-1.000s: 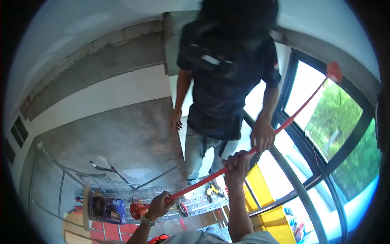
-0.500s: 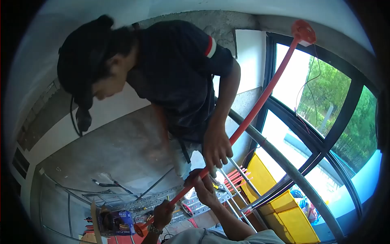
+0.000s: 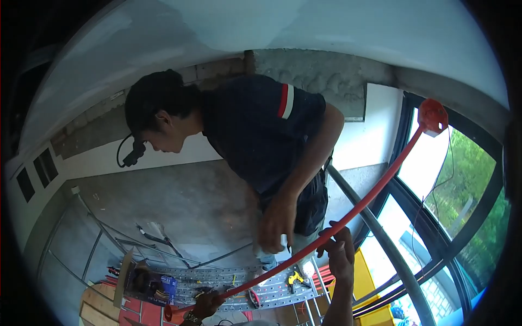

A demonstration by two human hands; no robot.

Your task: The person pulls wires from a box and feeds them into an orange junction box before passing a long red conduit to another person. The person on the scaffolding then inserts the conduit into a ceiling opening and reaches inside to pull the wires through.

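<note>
A long orange conduit pipe (image 3: 361,205) runs slantwise, bowing slightly, with an orange junction box (image 3: 433,117) on its upper end. My left hand (image 3: 206,304) is closed round the pipe near its lower end, where an orange round fitting (image 3: 169,312) shows. Further up, my right hand (image 3: 340,254) grips the pipe from below, fingers curled against its underside. Thin dark wires (image 3: 450,157) dangle from the box. Across from me a person in a dark shirt bends over, and that person's hand (image 3: 276,224) hangs close beside the pipe, fingers pointing down.
Below lies a perforated metal scaffold plank (image 3: 217,278) with a yellow tool (image 3: 295,280) and red-handled pliers (image 3: 254,298) on it. An open carton (image 3: 144,288) stands at its left end. A grey rail (image 3: 380,233) passes before the window frame (image 3: 467,244) at right.
My right hand has shifted up along the pipe, away from my left hand. The other person's hand has come off the pipe. The view has tilted upward.
</note>
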